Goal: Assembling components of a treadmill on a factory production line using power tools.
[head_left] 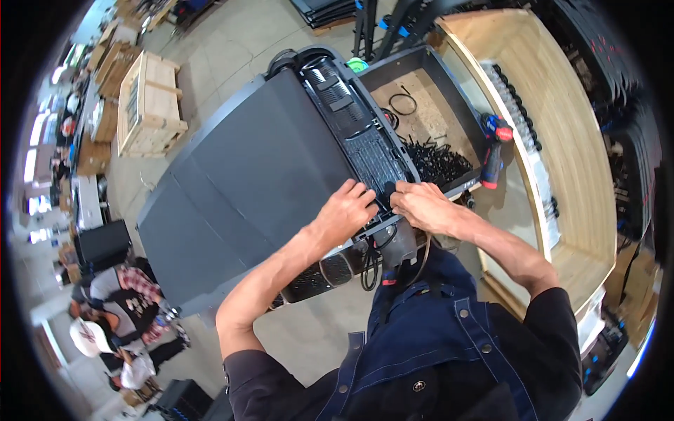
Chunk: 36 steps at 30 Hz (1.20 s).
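Note:
A large dark grey machine [239, 168] with a broad flat black top lies before me. Along its right end runs an open ribbed compartment [351, 130] with black parts in it. My left hand [346, 210] bends over the near end of this compartment, fingers curled and pressed together. Close by on its right, my right hand [423, 205] has its fingertips pinched at the compartment's edge. Whatever lies between the fingers of either hand is hidden. Below the hands, black cable loops [370, 265] hang from the machine's near edge.
Right of the machine stands a dark-rimmed tray [400, 68] with a heap of small black pieces [439, 163] and a cable ring [403, 104]. A red-and-black cordless drill [496, 151] rests at its edge, beside a wooden box [569, 140]. A co-worker [126, 305] crouches far left, near a wooden crate [151, 105].

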Tool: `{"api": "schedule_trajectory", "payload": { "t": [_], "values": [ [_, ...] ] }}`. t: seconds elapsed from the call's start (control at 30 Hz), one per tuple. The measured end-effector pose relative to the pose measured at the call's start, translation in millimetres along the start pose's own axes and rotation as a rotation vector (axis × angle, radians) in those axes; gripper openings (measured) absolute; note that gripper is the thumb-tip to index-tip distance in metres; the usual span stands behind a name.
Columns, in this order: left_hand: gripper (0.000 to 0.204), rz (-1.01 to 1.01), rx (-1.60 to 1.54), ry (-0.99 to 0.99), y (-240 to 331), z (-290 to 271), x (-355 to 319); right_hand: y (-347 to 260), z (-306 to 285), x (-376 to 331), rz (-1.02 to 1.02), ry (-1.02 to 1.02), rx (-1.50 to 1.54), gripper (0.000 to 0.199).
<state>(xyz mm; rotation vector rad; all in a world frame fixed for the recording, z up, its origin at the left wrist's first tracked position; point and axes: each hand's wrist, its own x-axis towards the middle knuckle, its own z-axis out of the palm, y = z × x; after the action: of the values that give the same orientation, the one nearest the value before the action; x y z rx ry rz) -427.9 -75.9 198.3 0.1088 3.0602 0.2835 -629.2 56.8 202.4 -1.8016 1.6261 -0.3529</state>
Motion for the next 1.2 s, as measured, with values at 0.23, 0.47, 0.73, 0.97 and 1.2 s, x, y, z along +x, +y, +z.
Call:
{"api": "schedule_trajectory", "payload": {
  "t": [0.23, 0.47, 0.73, 0.97, 1.2],
  "values": [
    [0.025, 0.198, -0.294, -0.389, -41.8, -14.9, 35.9, 13.2, 7.4, 5.7, -0.073, 0.017, 0.099, 0.009],
    [0.03, 0.101, -0.425, -0.775, -45.1, -23.7, 58.0, 5.7, 24.8, 10.2, -0.056, 0.014, 0.169, 0.012],
    [0.021, 0.108, -0.344, -0.759, -42.1, -12.0, 64.4, 5.2, 27.2, -20.3, 0.014, 0.235, 0.345, 0.019],
    [0.017, -0.002, -0.396, -0.78, -39.4, -19.4, 51.1, 143.3, 37.4, -77.8, 0.687, 1.361, 0.208, 0.032],
    [0.016, 0.026, -0.412, -0.763, -38.8, -12.8, 70.0, 279.3, 10.1, -73.4, 0.781, 1.184, 0.273, 0.035]
  ]
}}
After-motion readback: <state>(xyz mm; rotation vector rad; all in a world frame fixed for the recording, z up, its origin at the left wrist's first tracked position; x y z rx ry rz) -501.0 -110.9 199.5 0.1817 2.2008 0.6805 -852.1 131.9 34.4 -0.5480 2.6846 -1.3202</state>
